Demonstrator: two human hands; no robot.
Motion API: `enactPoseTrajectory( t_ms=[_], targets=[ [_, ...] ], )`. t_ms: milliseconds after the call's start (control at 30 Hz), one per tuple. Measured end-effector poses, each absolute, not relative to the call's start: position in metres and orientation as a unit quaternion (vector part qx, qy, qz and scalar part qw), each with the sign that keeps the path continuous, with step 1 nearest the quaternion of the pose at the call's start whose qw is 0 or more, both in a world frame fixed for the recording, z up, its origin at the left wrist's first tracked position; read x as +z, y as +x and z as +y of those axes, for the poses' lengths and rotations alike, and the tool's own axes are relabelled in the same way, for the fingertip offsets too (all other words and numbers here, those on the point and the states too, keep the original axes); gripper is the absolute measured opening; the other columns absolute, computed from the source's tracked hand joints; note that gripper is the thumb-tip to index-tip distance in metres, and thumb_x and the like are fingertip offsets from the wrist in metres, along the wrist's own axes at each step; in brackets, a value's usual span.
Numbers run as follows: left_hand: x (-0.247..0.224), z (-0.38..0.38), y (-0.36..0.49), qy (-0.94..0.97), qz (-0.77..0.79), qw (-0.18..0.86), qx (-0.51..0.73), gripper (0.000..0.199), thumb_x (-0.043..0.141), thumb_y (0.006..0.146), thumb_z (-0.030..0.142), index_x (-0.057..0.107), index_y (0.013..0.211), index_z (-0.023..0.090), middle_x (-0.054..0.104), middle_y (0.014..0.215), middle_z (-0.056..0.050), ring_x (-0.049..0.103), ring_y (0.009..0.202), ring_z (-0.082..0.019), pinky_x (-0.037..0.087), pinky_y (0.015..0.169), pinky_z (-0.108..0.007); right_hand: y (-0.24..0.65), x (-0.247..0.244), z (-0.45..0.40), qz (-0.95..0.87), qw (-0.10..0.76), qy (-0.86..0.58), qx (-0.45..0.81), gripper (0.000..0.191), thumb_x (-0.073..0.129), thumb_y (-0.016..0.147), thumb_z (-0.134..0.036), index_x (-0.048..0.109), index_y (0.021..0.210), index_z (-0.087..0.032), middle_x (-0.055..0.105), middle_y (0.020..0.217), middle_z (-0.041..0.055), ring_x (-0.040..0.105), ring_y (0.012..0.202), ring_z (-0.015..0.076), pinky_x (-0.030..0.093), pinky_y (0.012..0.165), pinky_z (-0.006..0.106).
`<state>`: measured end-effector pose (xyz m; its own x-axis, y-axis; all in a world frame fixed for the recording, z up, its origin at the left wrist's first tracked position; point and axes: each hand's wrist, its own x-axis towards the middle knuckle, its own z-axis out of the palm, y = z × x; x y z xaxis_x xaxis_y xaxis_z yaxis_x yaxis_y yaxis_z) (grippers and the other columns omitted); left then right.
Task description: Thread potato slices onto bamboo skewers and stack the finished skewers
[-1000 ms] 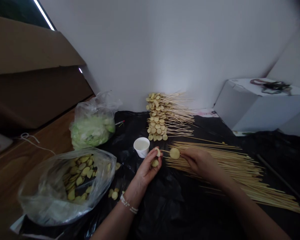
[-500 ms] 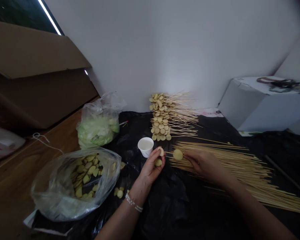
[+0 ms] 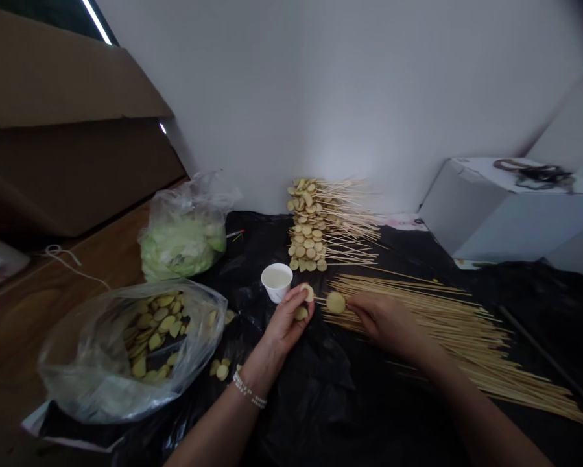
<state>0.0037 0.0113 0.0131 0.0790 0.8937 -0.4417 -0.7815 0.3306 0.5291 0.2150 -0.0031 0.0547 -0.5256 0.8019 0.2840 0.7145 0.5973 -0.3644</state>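
My left hand (image 3: pixel 287 319) is closed on a pale potato slice (image 3: pixel 307 292) between thumb and fingers, and a second potato slice (image 3: pixel 301 314) rests in the same hand. My right hand (image 3: pixel 376 316) grips a thin wooden skewer that carries one round potato slice (image 3: pixel 336 303). The skewer's tip points left and meets the slice in my left hand; whether it has gone through I cannot tell. Just beyond my left hand stands a white cup (image 3: pixel 277 281). Under and behind my right hand lies a wide spread of bare skewers (image 3: pixel 447 334).
Finished potato skewers (image 3: pixel 309 240) are stacked against the wall. An open plastic bag of potato slices (image 3: pixel 101 383) lies at left, a bag of cut greens (image 3: pixel 184 243) behind it. Loose slices (image 3: pixel 220 370) sit on the black plastic sheet (image 3: pixel 315 402). A white box (image 3: pixel 510 207) stands at right.
The whole view has shifted slightly, with things sitting a little further left. Both hands keep the same hold, the skewer still lined up with the left-hand slice.
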Motion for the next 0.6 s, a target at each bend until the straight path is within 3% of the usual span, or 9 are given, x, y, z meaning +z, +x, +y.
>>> enactPoseTrajectory(
  t_ms=[600],
  targets=[
    [0.0134, 0.0132, 0.0036, 0.067, 0.379, 0.711, 0.588, 0.014, 0.064, 0.076, 0.005, 0.066, 0.088, 0.013, 0.067, 0.081, -0.004, 0.065, 0.069, -0.011, 0.055, 0.06, -0.018, 0.2175, 0.0548, -0.0027, -0.863, 0.197, -0.455, 0.092, 0.027, 0.038, 0.095, -0.025, 0.062, 0.083, -0.02, 0.065, 0.078, 0.0034, 0.057, 0.073, 0.0156, 0.035, 0.065, 0.026]
  ],
)
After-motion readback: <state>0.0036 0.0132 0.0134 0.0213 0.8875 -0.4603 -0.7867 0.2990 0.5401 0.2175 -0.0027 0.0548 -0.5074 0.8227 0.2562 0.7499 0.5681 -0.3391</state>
